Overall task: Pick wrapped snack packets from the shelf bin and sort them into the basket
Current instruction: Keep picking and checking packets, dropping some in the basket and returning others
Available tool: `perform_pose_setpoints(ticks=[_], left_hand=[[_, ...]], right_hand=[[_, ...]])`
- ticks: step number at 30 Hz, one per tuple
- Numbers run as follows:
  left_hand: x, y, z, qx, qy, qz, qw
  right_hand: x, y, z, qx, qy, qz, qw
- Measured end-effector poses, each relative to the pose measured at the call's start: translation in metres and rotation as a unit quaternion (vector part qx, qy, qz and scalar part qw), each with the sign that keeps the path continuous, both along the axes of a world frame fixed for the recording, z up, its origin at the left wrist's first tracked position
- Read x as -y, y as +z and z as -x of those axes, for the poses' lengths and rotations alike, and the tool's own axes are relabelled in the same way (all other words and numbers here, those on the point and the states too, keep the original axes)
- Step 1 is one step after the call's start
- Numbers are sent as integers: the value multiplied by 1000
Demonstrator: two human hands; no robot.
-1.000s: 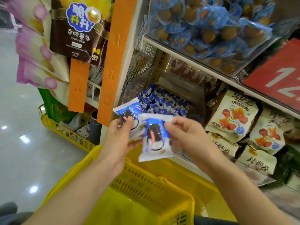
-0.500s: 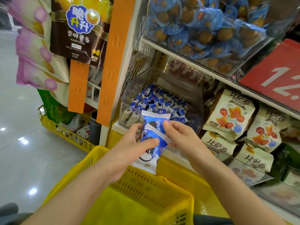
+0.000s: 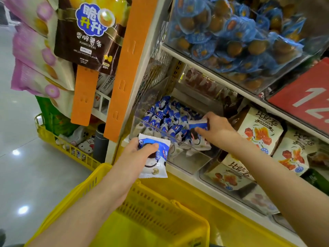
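Glossy grey floor (image 3: 26, 166) spreads left of a store shelf (image 3: 195, 65), where a clear bin (image 3: 194, 163) holds heaped blue-and-white snack packets (image 3: 167, 120). Above the yellow basket (image 3: 151, 207), the left hand (image 3: 135, 155) grips one packet (image 3: 156, 157). Inside the bin, the right hand (image 3: 215, 129) pinches another packet (image 3: 198, 125).

The shelf bin (image 3: 193, 162), holding packets (image 3: 167, 118), stands behind the basket (image 3: 151, 202).
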State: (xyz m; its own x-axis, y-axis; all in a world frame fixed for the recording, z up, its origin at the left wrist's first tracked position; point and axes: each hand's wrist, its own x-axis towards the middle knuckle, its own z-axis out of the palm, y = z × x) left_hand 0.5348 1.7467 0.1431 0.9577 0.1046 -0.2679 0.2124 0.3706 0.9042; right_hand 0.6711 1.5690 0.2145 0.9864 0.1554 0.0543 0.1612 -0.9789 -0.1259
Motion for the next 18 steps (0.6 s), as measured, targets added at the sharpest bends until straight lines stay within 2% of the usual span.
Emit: perform_pose_setpoints(ticks=[2,5,7,9,12,13,15,18], left_hand=[[-1,-1,0,-5,-1,6,1000],[-1,-2,2,-8,-3,13,1000],[0,-2,3,-5,-5,17,1000],[1,-2,3,-3,3,26,1000],[2,-1,4,-3,16,36,999],[2,0,4,-3,17,39,999],[2,1,5,-1,21,42,999],[1,3,4,-3,28,45,999]], right_hand=[[0,-2,-6,-51,18,17,998],[1,-3,-13,-126,49,117,984],[2,-7,-18,-168,51,144,974],[2,-12,-23,-189,50,111,974],[-1,-22,-28,-188,23,-22,982],[-1,-25,-29,-189,19,-41,981],[-1,-30,-29,-204,39,6,978],[0,-27,-29,-194,82,159,965]])
